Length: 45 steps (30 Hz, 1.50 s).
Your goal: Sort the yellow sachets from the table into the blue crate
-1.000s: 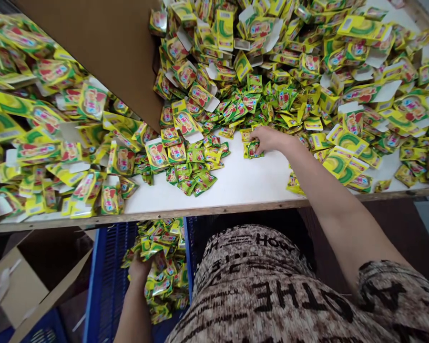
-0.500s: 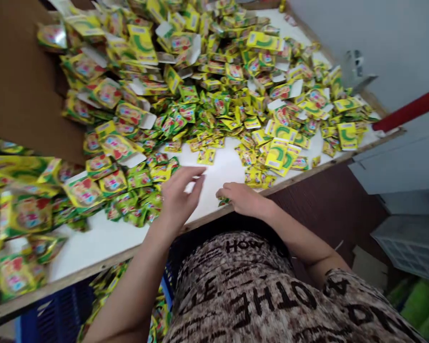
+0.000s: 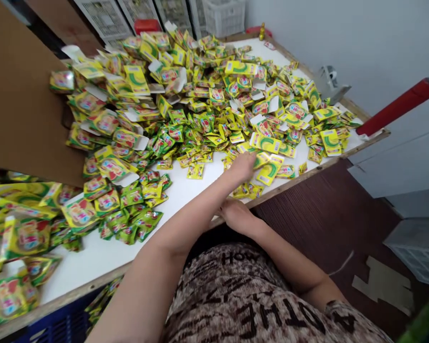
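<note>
Yellow boxes [image 3: 270, 170] lie near both hands, left hand [image 3: 243, 167] and right hand [image 3: 239, 217], whose grip I cannot tell.

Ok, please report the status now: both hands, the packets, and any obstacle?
Left hand at the yellow boxes, grip unclear. Right hand at table edge, contents hidden. Left forearm between right hand and green packets.

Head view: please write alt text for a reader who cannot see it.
A person's left hand is at yellow cartons on a white table heaped with more cartons and packets; the right hand, at the near edge.
</note>
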Each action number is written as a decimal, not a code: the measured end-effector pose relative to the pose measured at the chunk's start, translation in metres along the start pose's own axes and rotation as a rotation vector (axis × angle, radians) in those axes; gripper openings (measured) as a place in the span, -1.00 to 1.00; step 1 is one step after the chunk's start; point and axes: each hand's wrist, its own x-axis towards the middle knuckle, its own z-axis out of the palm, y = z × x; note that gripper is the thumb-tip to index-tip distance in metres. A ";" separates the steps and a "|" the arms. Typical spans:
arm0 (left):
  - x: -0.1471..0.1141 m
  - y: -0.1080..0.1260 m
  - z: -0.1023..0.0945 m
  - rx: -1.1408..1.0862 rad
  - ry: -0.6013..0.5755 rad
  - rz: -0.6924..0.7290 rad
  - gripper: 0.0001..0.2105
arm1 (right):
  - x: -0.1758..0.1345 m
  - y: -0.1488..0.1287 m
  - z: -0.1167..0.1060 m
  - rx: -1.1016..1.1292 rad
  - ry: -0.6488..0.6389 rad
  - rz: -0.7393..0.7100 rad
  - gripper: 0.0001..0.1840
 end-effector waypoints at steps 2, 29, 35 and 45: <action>-0.023 -0.031 -0.016 -0.096 0.065 0.002 -0.60 | -0.001 0.003 -0.003 -0.049 0.016 0.056 -0.58; -0.225 -0.079 0.028 -1.153 0.523 -0.386 -0.70 | 0.050 -0.046 -0.069 -0.067 -0.099 -0.209 -0.78; -0.228 -0.082 0.017 -1.345 0.418 -0.316 -0.63 | 0.053 -0.050 -0.067 0.028 0.020 -0.263 -0.77; -0.227 -0.086 0.022 -1.304 0.548 -0.376 -0.64 | 0.054 -0.051 -0.029 -0.129 -0.018 -0.406 -0.86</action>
